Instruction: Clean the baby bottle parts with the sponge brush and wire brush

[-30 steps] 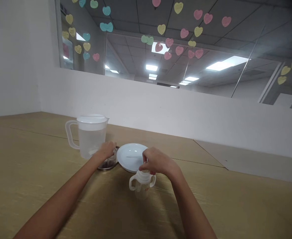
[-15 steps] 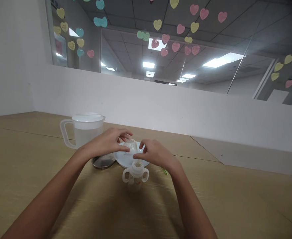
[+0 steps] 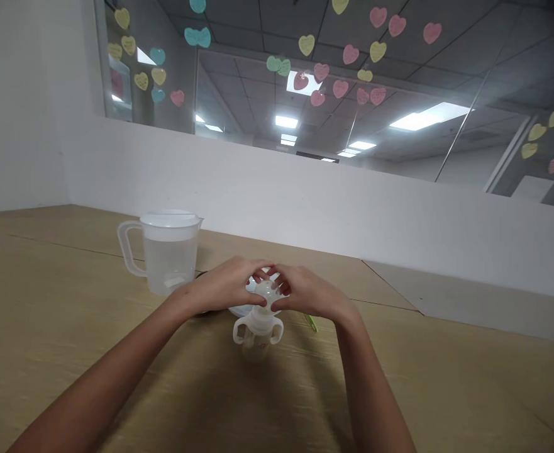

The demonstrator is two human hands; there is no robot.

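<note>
Bare hands point(image 3: 232, 283), bare forearms point(image 3: 130, 362), seemingly slim fingers point(image 3: 258, 263)

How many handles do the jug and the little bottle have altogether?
3: one tall handle on the jug, at its left in the picture, plus a left handle and right handle on the little bottle. All show.

Translucent two-handled bottle point(image 3: 258, 333), upright on the tan table point(image 3: 446, 390), clear domed cap point(image 3: 268, 290) at its top
</note>
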